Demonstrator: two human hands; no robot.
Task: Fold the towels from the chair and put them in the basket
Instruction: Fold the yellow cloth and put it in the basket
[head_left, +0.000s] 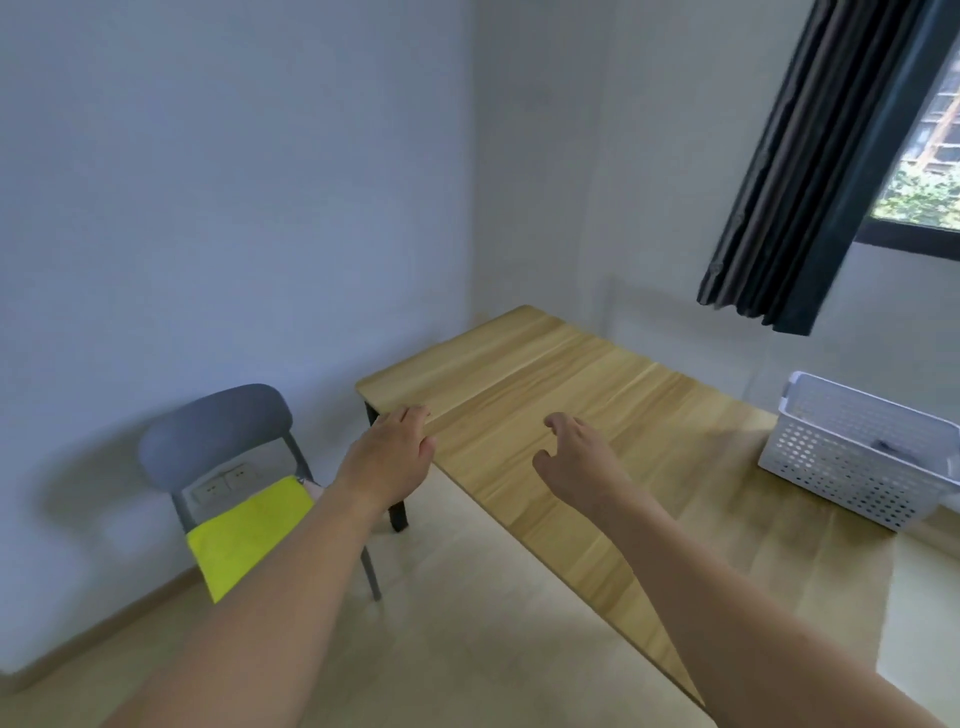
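Observation:
A yellow towel (244, 535) lies on the seat of a grey chair (218, 431) at the lower left, partly hidden behind my left forearm. A white perforated basket (852, 457) stands on the wooden table (571, 415) at the right; something dark shows inside it. My left hand (395, 452) hovers at the table's near-left corner, fingers loosely curled, holding nothing. Over the tabletop my right hand (576, 457) also holds nothing, its fingers relaxed and slightly bent.
The chair stands against the blue-grey wall with a wall socket (223, 486) behind its back. A dark curtain (800, 171) hangs beside a window (930, 145) at the upper right. Pale floor (467, 623) lies between chair and table.

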